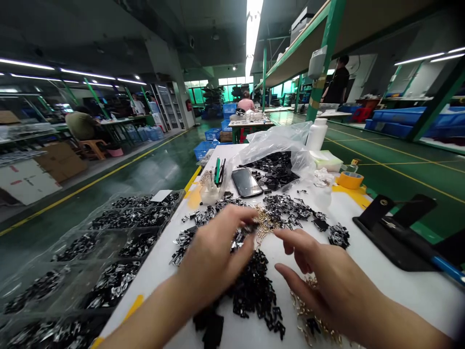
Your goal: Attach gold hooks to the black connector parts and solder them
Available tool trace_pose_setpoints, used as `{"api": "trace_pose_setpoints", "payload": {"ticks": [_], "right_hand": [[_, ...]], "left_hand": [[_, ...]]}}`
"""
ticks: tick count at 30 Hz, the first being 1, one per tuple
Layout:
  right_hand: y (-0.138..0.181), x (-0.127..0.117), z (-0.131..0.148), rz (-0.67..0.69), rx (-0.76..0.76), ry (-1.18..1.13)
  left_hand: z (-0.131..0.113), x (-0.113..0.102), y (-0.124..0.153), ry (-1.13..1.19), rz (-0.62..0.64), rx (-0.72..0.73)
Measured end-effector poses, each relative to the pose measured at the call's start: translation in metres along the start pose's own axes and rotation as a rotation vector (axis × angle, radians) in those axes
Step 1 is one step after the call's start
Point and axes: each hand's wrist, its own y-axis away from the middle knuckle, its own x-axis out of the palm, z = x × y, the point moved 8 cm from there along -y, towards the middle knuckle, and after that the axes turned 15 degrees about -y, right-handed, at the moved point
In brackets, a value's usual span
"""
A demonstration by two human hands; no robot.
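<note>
Gold-coloured chain (267, 220) lying tangled among black metal clips (250, 291), with left hand (214, 254) narrowing around it, grip hidden, and right hand (327, 276) spreading fingers wide above the tabletop (399, 286).

Ceiling strip lights (253, 34) are glaring hard far ahead of the fingers (238, 232), while soft shadows are falling under them on the white worktop (381, 286). Wide-angle distortion is bending everything toward the frame edges, and detail is softening beyond the fingers.
</note>
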Motion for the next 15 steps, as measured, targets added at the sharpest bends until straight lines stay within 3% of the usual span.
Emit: {"api": "trace_pose_setpoints", "payload": {"ticks": [2, 5, 7, 10, 15], "right_hand": [[0.001, -0.001, -0.002, -0.008, 0.013, 0.043], [0.003, -0.003, -0.002, -0.006, 0.026, 0.066], [0.004, -0.003, 0.0, 0.001, 0.025, 0.075], [0.004, 0.0, 0.003, 0.024, 0.009, 0.079], [0.004, 0.006, 0.002, 0.064, 0.004, 0.054]], "left_hand": [[0.03, -0.013, -0.006, -0.206, 0.049, -0.191], [0.074, -0.012, -0.002, -0.585, 0.395, -0.38], [0.091, -0.012, 0.004, -0.653, 0.489, -0.418], [0.102, -0.004, 0.012, -0.699, 0.572, -0.43], [0.099, 0.011, 0.018, -0.707, 0.635, -0.396]]}}
